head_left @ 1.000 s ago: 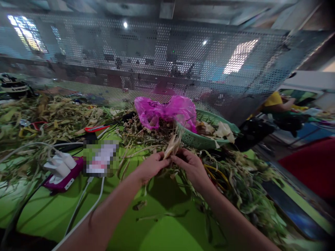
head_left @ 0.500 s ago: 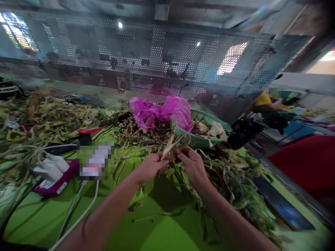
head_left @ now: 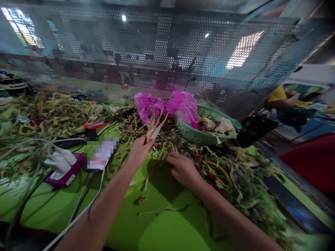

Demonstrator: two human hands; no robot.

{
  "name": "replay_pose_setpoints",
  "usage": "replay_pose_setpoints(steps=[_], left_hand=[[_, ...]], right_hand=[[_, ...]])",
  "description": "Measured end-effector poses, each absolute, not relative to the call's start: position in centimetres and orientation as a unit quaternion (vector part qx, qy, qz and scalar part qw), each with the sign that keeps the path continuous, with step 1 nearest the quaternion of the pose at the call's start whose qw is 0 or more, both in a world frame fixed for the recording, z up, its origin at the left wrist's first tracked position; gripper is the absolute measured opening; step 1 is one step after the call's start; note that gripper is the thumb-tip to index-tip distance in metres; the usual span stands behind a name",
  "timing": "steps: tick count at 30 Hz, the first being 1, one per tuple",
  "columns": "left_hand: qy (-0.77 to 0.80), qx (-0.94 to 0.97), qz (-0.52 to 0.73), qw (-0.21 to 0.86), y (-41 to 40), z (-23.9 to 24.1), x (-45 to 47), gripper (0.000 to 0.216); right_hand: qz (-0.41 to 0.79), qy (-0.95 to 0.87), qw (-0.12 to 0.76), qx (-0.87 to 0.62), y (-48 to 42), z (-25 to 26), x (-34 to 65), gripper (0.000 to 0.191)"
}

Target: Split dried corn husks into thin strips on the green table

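Observation:
My left hand (head_left: 141,150) is closed around the lower ends of pale dried leaves (head_left: 155,129), which fan upward in front of a pink plastic bag (head_left: 167,106). My right hand (head_left: 181,169) is lower and to the right, apart from the left, over the green tabletop (head_left: 167,223). Its fingers are curled together near thin dry strips; what they grip, if anything, is unclear. Behind both hands lies a heap of dry plant scraps (head_left: 132,127). Red-and-yellow tool handles (head_left: 218,174) rest among wilted leaves (head_left: 246,188) just right of my right hand.
A green basket (head_left: 201,136) with pale dry husks stands behind my right hand. At left are a purple power strip (head_left: 64,174) with white plugs, a blurred-out phone (head_left: 103,153), cables and piled leaves (head_left: 60,111). A perforated metal panel (head_left: 136,52) rises behind. Another person's arm (head_left: 282,101) shows at far right.
Both hands were together on the dried leaves. They have since parted: my left hand has lifted the leaves left, while my right has dropped lower. The camera view has shifted slightly.

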State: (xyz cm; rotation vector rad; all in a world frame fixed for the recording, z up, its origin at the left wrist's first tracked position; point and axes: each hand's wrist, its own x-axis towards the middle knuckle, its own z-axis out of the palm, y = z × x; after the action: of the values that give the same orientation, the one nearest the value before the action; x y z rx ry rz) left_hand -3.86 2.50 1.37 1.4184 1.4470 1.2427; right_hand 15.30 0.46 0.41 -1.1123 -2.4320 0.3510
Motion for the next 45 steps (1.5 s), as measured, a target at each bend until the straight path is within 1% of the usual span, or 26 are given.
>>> replay_pose_setpoints(steps=[2,4,5,7,9,11,14,17,21,25,28,29,33,35,40,43,45], left_hand=[[0.565,0.557,0.488,0.365,2.7,1.2,-4.0,0.024],[0.583,0.556,0.481,0.347,2.9,1.1,-4.2,0.024],[0.595,0.557,0.475,0.331,3.0,1.0,-4.3,0.025],[0.612,0.565,0.463,0.302,3.1,1.0,-4.4,0.029],[0.612,0.574,0.460,0.290,3.2,0.9,-4.6,0.031],[0.603,0.576,0.472,0.286,3.3,0.9,-4.7,0.031],[0.589,0.561,0.506,0.288,3.2,1.0,-4.6,0.029],[0.575,0.516,0.535,0.341,2.8,1.5,-4.2,0.025],[0.554,0.472,0.536,0.428,2.2,1.9,-3.5,0.020],[0.537,0.481,0.518,0.460,2.1,1.6,-3.1,0.021],[0.518,0.499,0.507,0.474,2.3,1.0,-2.8,0.020],[0.499,0.504,0.511,0.485,2.4,0.8,-2.6,0.022],[0.434,0.474,0.525,0.558,2.3,0.5,-1.3,0.038],[0.431,0.464,0.504,0.587,2.0,0.8,-0.7,0.036],[0.476,0.463,0.453,0.595,0.8,1.9,-0.3,0.026],[0.506,0.442,0.467,0.575,1.0,1.7,-0.6,0.020],[0.518,0.421,0.489,0.561,1.4,1.4,-0.9,0.022]], right_hand=[[0.135,-0.868,0.240,-0.412,0.7,0.4,15.5,0.015],[0.192,-0.837,0.283,-0.427,0.9,0.8,15.8,0.010],[0.236,-0.808,0.317,-0.436,1.0,1.1,16.1,0.009],[0.326,-0.729,0.402,-0.448,1.3,1.9,16.6,0.012],[0.375,-0.652,0.490,-0.440,1.6,2.8,17.3,0.016],[0.382,-0.603,0.557,-0.426,1.8,3.6,18.0,0.017],[0.376,-0.569,0.610,-0.403,1.8,4.4,18.7,0.016],[0.367,-0.562,0.634,-0.385,1.5,4.8,18.8,0.014],[0.359,-0.552,0.664,-0.354,0.7,5.4,18.3,0.011],[0.303,-0.541,0.717,-0.317,0.1,6.4,17.8,0.008],[0.274,-0.547,0.726,-0.314,-0.3,6.9,17.6,0.006],[0.272,-0.550,0.726,-0.312,-0.4,7.0,17.6,0.006],[0.279,-0.556,0.728,-0.288,-0.9,7.1,17.4,0.005],[0.286,-0.556,0.731,-0.274,-1.0,7.0,17.3,0.006],[0.270,-0.568,0.729,-0.271,-1.1,6.9,17.3,0.006],[0.234,-0.579,0.728,-0.282,-0.9,6.7,17.6,0.008],[0.197,-0.605,0.706,-0.312,-0.7,6.6,17.9,0.008]])
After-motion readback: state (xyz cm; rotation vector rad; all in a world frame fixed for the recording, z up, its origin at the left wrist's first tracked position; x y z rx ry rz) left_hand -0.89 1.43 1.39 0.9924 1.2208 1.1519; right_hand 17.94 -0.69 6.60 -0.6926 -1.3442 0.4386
